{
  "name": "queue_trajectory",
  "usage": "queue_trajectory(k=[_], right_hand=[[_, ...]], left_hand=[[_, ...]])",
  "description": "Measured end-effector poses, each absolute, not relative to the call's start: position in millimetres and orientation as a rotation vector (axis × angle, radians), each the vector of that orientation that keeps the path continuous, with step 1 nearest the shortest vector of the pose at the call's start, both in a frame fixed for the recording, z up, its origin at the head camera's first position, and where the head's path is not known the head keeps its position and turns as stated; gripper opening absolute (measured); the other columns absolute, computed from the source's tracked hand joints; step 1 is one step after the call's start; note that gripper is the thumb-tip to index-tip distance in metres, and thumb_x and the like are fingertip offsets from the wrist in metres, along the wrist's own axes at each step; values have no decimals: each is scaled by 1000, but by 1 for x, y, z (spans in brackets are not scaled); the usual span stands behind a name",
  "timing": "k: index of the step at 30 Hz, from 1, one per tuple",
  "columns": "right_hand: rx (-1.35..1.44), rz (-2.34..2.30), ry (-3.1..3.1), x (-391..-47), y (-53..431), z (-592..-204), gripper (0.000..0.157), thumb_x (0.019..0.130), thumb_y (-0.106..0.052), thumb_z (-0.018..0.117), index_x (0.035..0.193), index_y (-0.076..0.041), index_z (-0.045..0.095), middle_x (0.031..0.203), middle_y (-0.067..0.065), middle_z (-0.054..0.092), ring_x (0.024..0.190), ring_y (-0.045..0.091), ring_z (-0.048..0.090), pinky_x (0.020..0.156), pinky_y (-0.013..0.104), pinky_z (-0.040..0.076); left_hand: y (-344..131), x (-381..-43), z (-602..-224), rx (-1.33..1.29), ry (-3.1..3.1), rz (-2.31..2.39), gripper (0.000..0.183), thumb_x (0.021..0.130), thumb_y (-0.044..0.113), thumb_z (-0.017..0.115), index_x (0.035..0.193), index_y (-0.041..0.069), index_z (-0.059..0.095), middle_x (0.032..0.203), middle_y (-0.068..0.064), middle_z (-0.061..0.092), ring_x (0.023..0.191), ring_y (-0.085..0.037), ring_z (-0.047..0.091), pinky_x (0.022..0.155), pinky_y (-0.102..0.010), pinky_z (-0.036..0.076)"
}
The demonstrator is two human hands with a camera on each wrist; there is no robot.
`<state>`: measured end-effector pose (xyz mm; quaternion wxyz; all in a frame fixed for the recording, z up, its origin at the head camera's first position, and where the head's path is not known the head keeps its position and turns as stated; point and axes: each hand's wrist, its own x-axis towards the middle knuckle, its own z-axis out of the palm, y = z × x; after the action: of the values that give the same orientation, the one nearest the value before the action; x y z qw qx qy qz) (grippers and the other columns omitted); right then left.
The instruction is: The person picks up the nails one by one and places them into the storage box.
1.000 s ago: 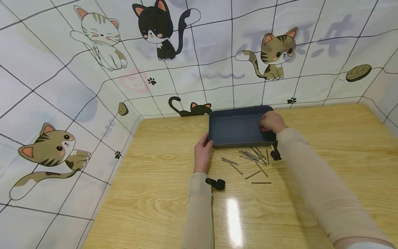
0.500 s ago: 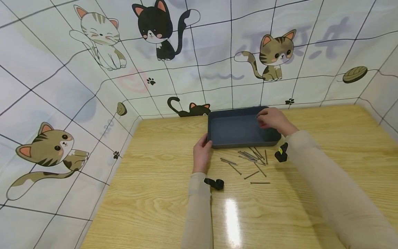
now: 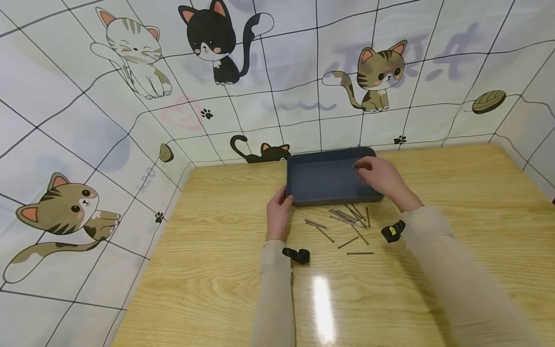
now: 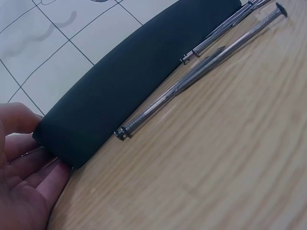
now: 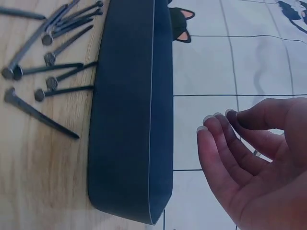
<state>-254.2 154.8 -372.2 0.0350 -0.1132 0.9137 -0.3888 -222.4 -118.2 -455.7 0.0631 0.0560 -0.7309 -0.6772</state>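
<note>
A dark blue-grey rectangular tray (image 3: 321, 180) lies at the back of the wooden table, against the wall. My left hand (image 3: 279, 214) grips its near left corner, thumb at the rim and the other fingers against the outside, as the left wrist view shows. Over the tray's right end hovers my right hand (image 3: 381, 178). Its fingers are loosely bent, with the thumb near the forefinger and nothing visible between them in the right wrist view. Several long steel nails (image 3: 360, 253) lie scattered on the table in front of the tray, some crossing in a bunch (image 3: 344, 215).
The wood-grain table (image 3: 208, 270) extends to both sides and toward me. A wall covering with cat drawings (image 3: 299, 101) rises right behind the tray and on the left. A small black camera (image 3: 299, 255) is strapped to the left wrist, another (image 3: 393, 232) to the right.
My right hand has risen from inside the tray's right end, its wrist shifting right and toward me. The left hand keeps its grip on the corner, and the nails lie as before.
</note>
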Motion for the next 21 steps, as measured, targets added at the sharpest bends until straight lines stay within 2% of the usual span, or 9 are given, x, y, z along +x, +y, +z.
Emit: queue_trajectory(k=[5,14,18,21], right_hand=[[-333,-1303,2786,-236,156,-375,31,94,-22,43,119,-4,53,99,17,60,80,29,57,69,41,45],[-263,-1525,2668,-212,158,-388,38,94,-29,44,124,-5,49,108,16,57,94,29,57,76,41,49],[-242,-1586,2638,-206,157,-397,38,94,-28,45,125,-6,48,107,15,57,93,27,58,76,40,50],[-255,-1610,2611,-203,158,-404,38,95,-27,43,125,-4,47,105,17,57,92,29,58,76,41,49]], left_hand=[[-120,-229,-470,179,-2221,-2011,42,89,18,54,131,15,48,127,1,50,116,-11,45,93,-30,39],[-119,-230,-473,185,-2241,-1940,41,89,19,54,129,17,49,126,2,52,114,-9,46,92,-29,39],[-120,-230,-470,181,-2263,-1934,41,89,20,54,130,16,49,126,2,51,114,-8,46,93,-29,39],[-118,-223,-457,164,-2264,-1943,41,90,16,53,130,11,47,128,-4,50,116,-14,45,94,-32,38]])
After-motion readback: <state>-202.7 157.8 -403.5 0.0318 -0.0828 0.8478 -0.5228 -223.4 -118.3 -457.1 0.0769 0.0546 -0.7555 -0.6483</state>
